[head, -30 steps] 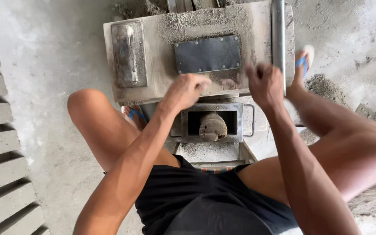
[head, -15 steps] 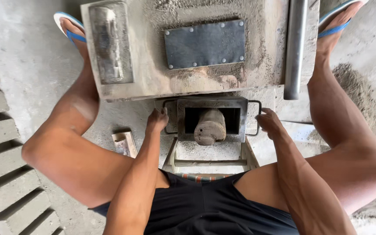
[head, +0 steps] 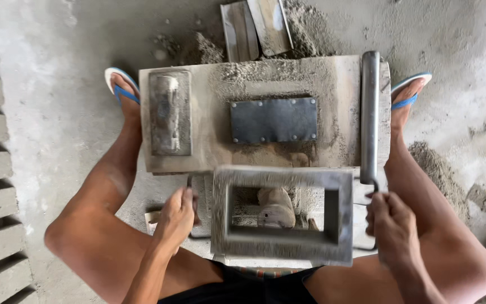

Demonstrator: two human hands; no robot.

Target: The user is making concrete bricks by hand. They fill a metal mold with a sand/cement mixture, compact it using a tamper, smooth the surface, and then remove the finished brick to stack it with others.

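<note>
Now both hands grip the mould (head: pixel 282 214): left hand (head: pixel 176 217), right hand (head: pixel 386 222) closed on side handles, long axis crosswise between them.

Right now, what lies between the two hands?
In the head view, a grey metal mould frame lies between the left hand and the right hand. Each hand holds a side handle; through its opening a rounded lump shows.
</note>
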